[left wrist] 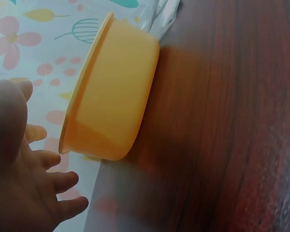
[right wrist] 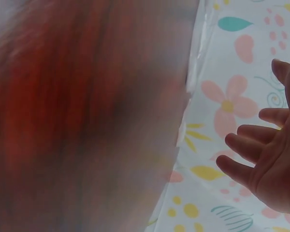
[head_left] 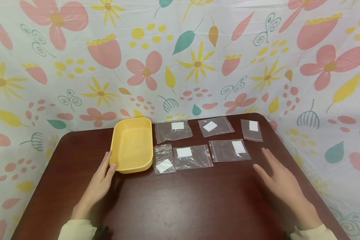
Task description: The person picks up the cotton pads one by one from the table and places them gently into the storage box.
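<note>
1. The left hand [head_left: 100,178] reaches forward from the near left, its palm turned in toward the yellow tub [head_left: 132,143]. Its fingers are extended and a little bent, with the thumb held apart, and they grip nothing.
2. Its fingertips lie at the tub's near left corner; the left wrist view suggests a gap there, though from that angle I can't be sure whether they touch.
3. The tub stands upright toward the far left of the dark brown table [head_left: 180,203], its long side running away from the person.
4. The right hand [head_left: 280,183] is held out over the table's right side, palm facing inward, fingers fairly straight and thumb spread away from them. It holds nothing.
5. Its fingertips point forward, just short of the small clear bag [head_left: 247,133] at the far right.
6. Five more clear bags [head_left: 198,162] lie flat between the tub and that small one, in two loose rows; each of the six shows a white card.
7. Both forearms angle inward from pale sleeves [head_left: 77,230], and a flowered cloth [head_left: 180,56] hangs behind the table.
</note>
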The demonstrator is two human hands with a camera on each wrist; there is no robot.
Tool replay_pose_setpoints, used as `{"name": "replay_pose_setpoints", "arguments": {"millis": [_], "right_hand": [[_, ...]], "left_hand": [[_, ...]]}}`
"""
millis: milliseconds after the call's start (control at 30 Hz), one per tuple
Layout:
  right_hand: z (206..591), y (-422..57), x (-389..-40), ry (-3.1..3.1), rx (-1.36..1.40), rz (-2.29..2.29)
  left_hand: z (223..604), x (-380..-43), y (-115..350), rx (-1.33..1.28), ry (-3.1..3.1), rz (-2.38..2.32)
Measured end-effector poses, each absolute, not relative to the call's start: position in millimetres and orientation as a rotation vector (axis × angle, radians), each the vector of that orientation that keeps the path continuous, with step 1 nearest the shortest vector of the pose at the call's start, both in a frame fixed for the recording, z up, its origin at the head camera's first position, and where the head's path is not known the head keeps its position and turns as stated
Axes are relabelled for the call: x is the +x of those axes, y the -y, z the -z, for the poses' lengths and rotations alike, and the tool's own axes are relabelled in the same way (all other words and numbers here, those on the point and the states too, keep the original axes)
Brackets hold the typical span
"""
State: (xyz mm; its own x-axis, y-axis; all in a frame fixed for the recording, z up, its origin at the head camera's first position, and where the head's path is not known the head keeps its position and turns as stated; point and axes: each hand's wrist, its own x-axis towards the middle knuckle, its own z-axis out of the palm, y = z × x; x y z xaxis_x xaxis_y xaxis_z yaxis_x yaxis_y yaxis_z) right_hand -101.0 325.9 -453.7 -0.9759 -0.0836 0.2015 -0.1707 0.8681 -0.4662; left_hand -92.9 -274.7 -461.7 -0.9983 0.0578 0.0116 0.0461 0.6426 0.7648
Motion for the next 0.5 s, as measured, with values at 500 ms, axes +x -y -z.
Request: {"name": "replay_pose_setpoints", "arguments": {"millis": [500], "right_hand": [[447,-308,-124,2.796,0.211,-0.911]], "left_hand": [[461,-111,272,0.017,-2.702,-1.578]]}}
